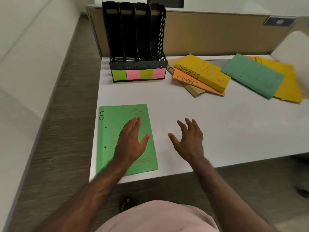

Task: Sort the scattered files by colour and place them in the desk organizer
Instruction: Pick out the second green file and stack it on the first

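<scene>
Fingers straight, the left hand (pixel 132 139) lies over the flat green paper HR file (pixel 115 131), its long axis running away from the person; the right hand (pixel 189 139), spread, hovers just beside, holding nothing.

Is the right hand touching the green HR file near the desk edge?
Apart. The head view shows bare white desk between the right hand and the green HR file.

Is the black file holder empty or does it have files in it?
Empty. All four slots of the desk organizer look dark and bare; no coloured file shows inside.
</scene>
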Tool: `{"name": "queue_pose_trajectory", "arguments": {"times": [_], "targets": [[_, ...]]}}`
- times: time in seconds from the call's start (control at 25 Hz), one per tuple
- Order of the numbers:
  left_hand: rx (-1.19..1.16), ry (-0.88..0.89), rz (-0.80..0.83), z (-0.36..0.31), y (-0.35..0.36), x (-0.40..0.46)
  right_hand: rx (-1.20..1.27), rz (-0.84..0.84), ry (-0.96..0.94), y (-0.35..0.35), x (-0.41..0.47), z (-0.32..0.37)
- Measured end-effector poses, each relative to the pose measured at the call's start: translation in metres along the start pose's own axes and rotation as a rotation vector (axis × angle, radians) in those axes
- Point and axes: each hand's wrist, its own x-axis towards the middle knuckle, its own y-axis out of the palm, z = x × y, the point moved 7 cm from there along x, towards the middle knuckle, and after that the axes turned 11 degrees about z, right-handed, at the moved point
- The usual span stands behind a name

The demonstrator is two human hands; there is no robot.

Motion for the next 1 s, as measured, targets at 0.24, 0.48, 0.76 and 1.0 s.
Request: {"name": "queue_pose_trajectory", "arguments": {"times": [0.24, 0.48, 0.76, 1.0], "targets": [[0.058, 0.112, 0.033, -0.087, 0.051, 0.015, 0.016, -0.027, 0.165, -0.042, -0.033, -0.094], [0.101, 0.198, 0.17, -0.184, 0.124, 0.023, 0.02, -0.005, 0.351, -0.075, -0.079, -0.193], [0.121, 0.278, 0.25, -0.278, 0.182, 0.028, 0.143, -0.081, 0.471, -0.104, -0.123, -0.28], [0.101, 0.369, 0.287, -0.335, 0.216, 0.041, 0.233, -0.184, 0.573, -0.123, -0.146, -0.337]]}}
